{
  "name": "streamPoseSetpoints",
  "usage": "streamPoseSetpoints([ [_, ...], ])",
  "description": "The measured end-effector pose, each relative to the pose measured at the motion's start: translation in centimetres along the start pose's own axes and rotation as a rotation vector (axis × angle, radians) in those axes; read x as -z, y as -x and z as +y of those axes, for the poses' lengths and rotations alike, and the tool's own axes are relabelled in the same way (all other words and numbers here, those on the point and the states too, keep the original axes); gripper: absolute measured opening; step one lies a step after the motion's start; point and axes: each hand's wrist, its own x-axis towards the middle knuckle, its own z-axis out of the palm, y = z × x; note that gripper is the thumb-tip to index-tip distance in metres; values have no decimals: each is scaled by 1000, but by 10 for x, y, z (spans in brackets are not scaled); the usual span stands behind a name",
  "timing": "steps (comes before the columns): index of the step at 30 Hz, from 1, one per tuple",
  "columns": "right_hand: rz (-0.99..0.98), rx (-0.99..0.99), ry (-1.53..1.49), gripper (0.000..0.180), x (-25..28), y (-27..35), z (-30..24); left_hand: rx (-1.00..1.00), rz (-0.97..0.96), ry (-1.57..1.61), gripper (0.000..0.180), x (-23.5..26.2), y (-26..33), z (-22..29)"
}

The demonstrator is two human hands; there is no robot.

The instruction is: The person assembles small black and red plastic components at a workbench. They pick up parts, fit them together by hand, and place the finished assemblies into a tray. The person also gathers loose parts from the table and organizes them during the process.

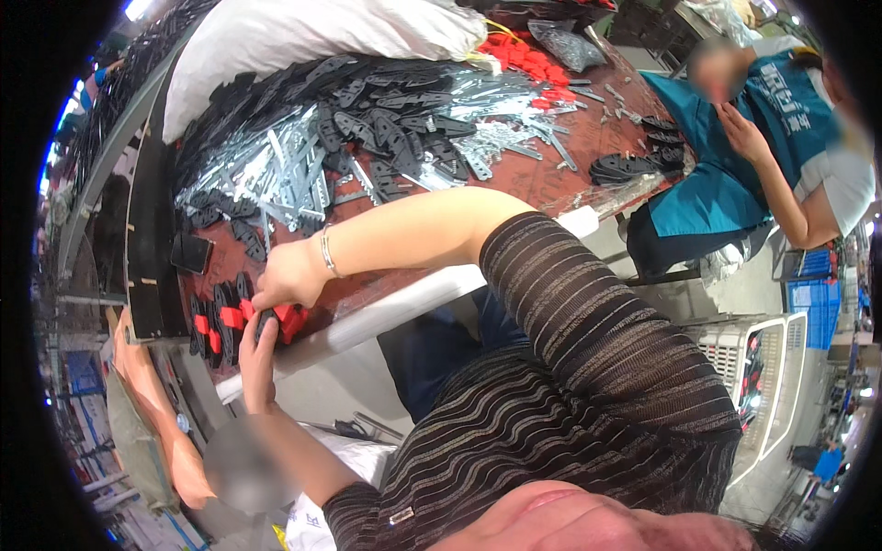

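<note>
I see both hands at the near edge of the brown bench (551,179), left hand (258,354) and right hand (289,275) each in a pinching grip on a small red-and-black plastic part (280,320), a row of matching black-and-red parts (216,326) just beside, a heap of flat silver metal strips (294,174) farther back.

Both hands meet at the near edge of the table (560,174): the right hand (289,275) lies on top, the left hand (257,354) just below it, both touching a small plastic part (285,320). Left of them a row of assembled parts (216,326) lies on the table. Beyond, a heap of metal strips (294,170) and flat plastic pieces (386,129) covers the tabletop. A co-worker (763,156) sits at the table's right end, and a slatted crate (763,367) stands below, off the table.
</note>
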Motion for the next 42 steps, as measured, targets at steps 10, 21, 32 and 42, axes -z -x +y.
streamPoseSetpoints([
  [10,60,30,50,44,16,27,-33,219,-585,-198,64,0,-12,69],
  [21,70,53,293,43,14,34,-43,257,-421,19,73,-25,7,60],
  [32,732,-477,106,54,44,39,-30,165,-320,930,51,-43,2,47],
  [42,683,-820,-1152,99,73,114,-57,-247,-276,880,67,-170,-8,104],
])
